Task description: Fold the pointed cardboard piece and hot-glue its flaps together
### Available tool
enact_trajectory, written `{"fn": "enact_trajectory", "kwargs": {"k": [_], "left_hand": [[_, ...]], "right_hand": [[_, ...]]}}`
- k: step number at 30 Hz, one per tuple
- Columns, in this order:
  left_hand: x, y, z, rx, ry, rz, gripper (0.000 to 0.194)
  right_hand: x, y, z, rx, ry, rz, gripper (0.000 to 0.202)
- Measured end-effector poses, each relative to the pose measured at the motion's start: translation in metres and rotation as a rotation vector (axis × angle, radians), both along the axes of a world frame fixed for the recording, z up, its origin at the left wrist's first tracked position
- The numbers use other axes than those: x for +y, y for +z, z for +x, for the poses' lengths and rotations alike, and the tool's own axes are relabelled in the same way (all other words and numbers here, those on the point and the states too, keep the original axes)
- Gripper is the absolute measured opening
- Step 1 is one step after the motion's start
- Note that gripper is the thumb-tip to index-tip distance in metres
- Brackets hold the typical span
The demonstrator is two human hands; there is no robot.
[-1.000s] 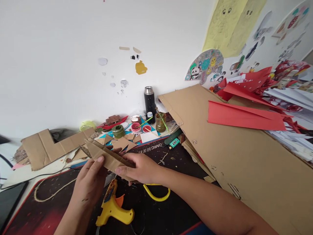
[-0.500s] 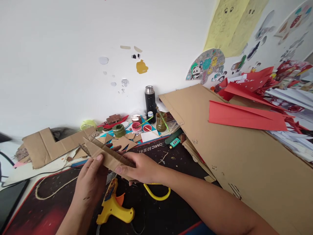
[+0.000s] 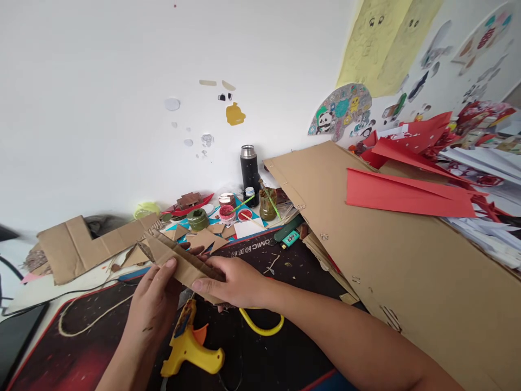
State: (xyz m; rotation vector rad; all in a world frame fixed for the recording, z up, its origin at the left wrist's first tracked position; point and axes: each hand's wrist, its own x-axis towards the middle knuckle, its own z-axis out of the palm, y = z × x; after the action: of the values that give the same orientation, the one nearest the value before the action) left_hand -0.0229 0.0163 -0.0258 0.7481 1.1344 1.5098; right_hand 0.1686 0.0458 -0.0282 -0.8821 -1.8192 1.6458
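Both hands are engaged on one cardboard piece (image 3: 183, 271), which is held aloft, tilted, above the dark desk mat (image 3: 268, 358). The left hand (image 3: 152, 296) grips its left portion: the thumb presses flat on the near face and the other fingers pass underneath, largely hidden, so their exact closure cannot be told. The right hand (image 3: 236, 282) pinches the right portion, thumb laid along the near face, index finger bent over the upper edge; its remaining fingers are mostly concealed. Neither hand is spread. The cardboard piece shows at least two walls with a narrow gap between them. Below the hands, a yellow glue gun (image 3: 193, 350) lies on the mat, untouched, and a yellow loop (image 3: 262, 330) lies to its right, partly covered by the right hand and forearm. Beyond the hands stand an open green paint jar (image 3: 197, 219) and a black flask (image 3: 249, 171). A large cardboard sheet (image 3: 399, 266) occupies the right side, with red paper (image 3: 407, 194) on top.
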Motion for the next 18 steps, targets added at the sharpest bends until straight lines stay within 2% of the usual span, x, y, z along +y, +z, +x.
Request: {"fn": "enact_trajectory", "kwargs": {"k": [3, 7, 13, 18], "left_hand": [[-0.0043, 0.0046, 0.0066, 0.042, -0.031, -0.02, 0.052], [-0.0077, 0.0062, 0.0107, 0.114, -0.085, -0.015, 0.058], [-0.007, 0.007, 0.0116, 0.131, -0.047, -0.02, 0.064], [-0.0065, 0.0074, 0.0117, 0.146, -0.051, -0.043, 0.064]], "right_hand": [[0.0011, -0.0012, 0.0007, 0.032, -0.021, 0.017, 0.051], [0.0009, -0.0051, -0.0004, 0.08, -0.021, -0.052, 0.053], [0.0008, -0.0084, -0.0021, 0.062, -0.007, -0.01, 0.056], [0.0003, -0.007, -0.0026, 0.079, -0.013, -0.081, 0.058]]}}
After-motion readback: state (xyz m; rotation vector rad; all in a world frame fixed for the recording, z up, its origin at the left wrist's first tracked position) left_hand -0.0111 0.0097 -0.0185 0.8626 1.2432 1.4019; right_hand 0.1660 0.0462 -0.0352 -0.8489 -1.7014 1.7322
